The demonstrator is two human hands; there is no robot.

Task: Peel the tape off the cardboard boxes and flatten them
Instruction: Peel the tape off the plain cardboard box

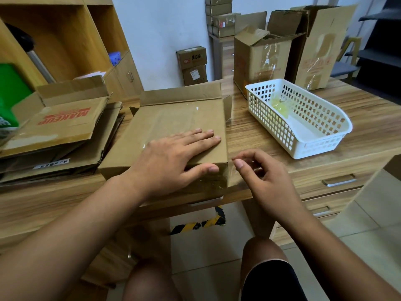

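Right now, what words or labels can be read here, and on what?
"MAKEUP": red, upside down, on the top flattened box of the left pile.
White label lower in that pile: too blurred.
Small boxes by the wall: print too small.
Tall boxes: faded red print, unreadable.

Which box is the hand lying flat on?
The middle box, right in front of the person: the left hand rests flat on its top. The flattened pile at left and the two tall open boxes at the back are untouched.
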